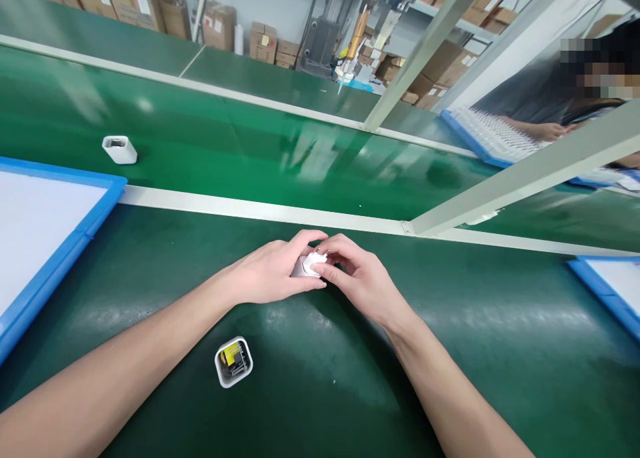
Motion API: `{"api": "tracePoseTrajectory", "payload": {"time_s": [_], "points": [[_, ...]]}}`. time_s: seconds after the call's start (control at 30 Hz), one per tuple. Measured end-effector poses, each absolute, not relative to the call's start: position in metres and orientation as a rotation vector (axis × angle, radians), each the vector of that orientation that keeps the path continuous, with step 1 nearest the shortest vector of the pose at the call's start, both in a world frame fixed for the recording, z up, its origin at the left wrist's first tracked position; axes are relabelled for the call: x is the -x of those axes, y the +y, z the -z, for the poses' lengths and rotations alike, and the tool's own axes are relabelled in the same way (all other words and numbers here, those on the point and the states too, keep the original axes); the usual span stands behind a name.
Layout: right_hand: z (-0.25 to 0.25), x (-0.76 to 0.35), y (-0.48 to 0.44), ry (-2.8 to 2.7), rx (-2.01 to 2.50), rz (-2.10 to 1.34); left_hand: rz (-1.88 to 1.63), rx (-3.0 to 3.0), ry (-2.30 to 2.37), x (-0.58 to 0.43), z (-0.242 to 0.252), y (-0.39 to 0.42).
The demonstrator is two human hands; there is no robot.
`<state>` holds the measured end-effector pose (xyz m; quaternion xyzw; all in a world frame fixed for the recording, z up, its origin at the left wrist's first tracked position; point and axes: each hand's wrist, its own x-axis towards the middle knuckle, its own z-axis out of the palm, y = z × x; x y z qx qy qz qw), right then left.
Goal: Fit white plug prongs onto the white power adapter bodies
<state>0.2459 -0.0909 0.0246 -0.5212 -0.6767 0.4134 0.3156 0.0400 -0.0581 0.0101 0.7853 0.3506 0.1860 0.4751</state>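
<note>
My left hand [270,268] is closed around a small white charger housing [299,269] above the green bench. Against the housing's right end, my right hand [357,271] pinches a white plug cap [315,261] with small metal pins near the fingertips. The cap sits at the housing's end; whether it is fully seated I cannot tell. Below my left forearm, an open white charger case [218,365] stands on the bench, a yellow and black electronic part [233,358] visible inside it.
A similar white case [123,153] lies on the green conveyor belt [225,151] beyond the pale rail [260,209]. Blue-rimmed trays flank me at left [65,245] and right [600,291]. A slanted metal post [520,178] rises at right. Across the belt, a person works beside a tray [493,138].
</note>
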Motion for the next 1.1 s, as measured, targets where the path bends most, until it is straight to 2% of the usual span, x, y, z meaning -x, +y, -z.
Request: {"api": "tracePoseTrajectory", "payload": {"time_s": [0.23, 0.6, 1.0, 1.1], "points": [[-0.034, -0.24, -0.096, -1.863, 1.439, -0.981, -0.45, -1.929, 0.872, -0.041, -0.008, -0.06], [-0.036, -0.239, -0.097, -1.902, 1.461, -1.007, -0.407, -1.971, 0.839, -0.043, -0.009, -0.06], [-0.032, -0.239, -0.099, -2.152, 1.326, -0.645, -0.433, -1.965, 0.818, -0.041, -0.01, -0.06], [-0.031, -0.239, -0.099, -2.14, 1.319, -0.648, -0.44, -1.937, 0.801, -0.041, -0.009, -0.06]]}}
